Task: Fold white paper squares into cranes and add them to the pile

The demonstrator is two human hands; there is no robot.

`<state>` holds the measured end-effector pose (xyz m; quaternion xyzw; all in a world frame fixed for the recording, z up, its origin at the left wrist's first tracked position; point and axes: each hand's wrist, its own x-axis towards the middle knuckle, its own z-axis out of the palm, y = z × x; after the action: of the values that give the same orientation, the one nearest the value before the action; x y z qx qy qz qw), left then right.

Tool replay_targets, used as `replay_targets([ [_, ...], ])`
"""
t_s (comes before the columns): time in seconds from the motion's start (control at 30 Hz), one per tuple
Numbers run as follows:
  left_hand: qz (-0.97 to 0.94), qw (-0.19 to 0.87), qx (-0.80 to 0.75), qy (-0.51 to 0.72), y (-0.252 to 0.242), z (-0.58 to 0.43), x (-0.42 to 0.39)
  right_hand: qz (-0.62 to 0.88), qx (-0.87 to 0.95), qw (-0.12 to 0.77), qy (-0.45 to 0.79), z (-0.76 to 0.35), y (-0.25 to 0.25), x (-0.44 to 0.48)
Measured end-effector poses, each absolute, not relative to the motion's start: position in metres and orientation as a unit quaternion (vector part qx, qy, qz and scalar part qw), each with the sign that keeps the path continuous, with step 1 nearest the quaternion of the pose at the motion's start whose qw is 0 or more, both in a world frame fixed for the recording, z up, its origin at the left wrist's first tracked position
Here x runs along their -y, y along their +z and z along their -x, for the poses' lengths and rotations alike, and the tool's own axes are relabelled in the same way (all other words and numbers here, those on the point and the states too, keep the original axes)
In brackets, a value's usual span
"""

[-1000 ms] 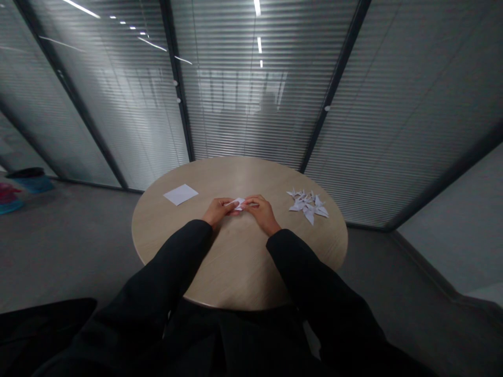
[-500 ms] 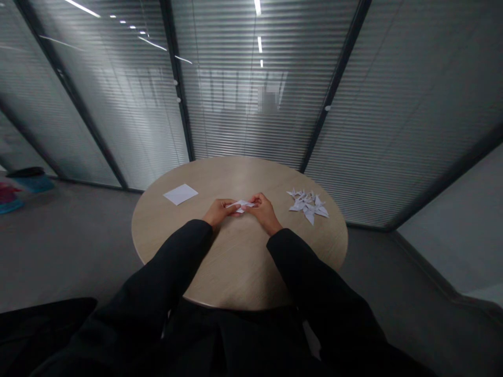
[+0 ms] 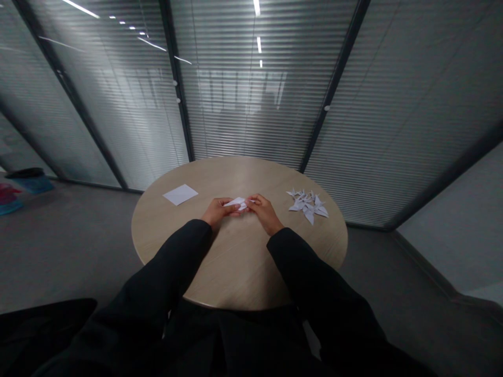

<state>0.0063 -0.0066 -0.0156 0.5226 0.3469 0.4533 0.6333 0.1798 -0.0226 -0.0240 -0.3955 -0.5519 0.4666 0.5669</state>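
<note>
A small folded white paper (image 3: 237,202) is held between my two hands over the middle of the round table. My left hand (image 3: 218,211) grips its left side, thumb on top and fingers underneath. On the right side, my right hand (image 3: 264,211) pinches the paper's edge between thumb and fingers. The exact folds are partly hidden by my fingers. To the left lies a flat stack or sheet of white paper (image 3: 181,195). On the right is a pile of several folded white paper cranes (image 3: 308,204).
The round wooden table (image 3: 231,272) stands before me, close to a glass partition with blinds (image 3: 247,125). On the floor at far left are a blue bin (image 3: 31,180) and a red and blue object (image 3: 8,199). A dark chair edge (image 3: 47,314) shows at lower left.
My right thumb and fingers have shifted slightly on the folded paper, and the paper has turned a little. Both hands stay in about the same place.
</note>
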Motion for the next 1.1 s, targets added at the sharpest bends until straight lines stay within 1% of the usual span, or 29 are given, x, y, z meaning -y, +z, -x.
replay_targets([
  [0.13, -0.5, 0.64, -0.348, 0.468, -0.0164, -0.005, 0.0042, 0.368, 0.554, 0.564, 0.49, -0.1808, -0.0211, 0.0244],
  [0.4, -0.508, 0.624, -0.371, 0.464, -0.0133, -0.006, 0.006, 0.404, 0.552, 0.559, 0.469, -0.1819, -0.0241, 0.0211],
  [0.47, -0.507, 0.617, -0.375, 0.471, -0.0128, -0.0058, 0.0058, 0.399, 0.572, 0.558, 0.449, -0.1818, -0.0237, 0.0213],
  [0.63, -0.492, 0.619, -0.372, 0.486, -0.0131, -0.0052, 0.0047, 0.382, 0.659, 0.556, 0.332, -0.1826, -0.0244, 0.0213],
  [0.7, -0.49, 0.629, -0.369, 0.477, -0.0129, -0.0053, 0.0053, 0.383, 0.679, 0.547, 0.305, -0.1835, -0.0263, 0.0201],
  [1.1, -0.475, 0.664, -0.37, 0.443, -0.0073, -0.0052, 0.0108, 0.388, 0.687, 0.551, 0.271, -0.1888, -0.0228, 0.0185],
])
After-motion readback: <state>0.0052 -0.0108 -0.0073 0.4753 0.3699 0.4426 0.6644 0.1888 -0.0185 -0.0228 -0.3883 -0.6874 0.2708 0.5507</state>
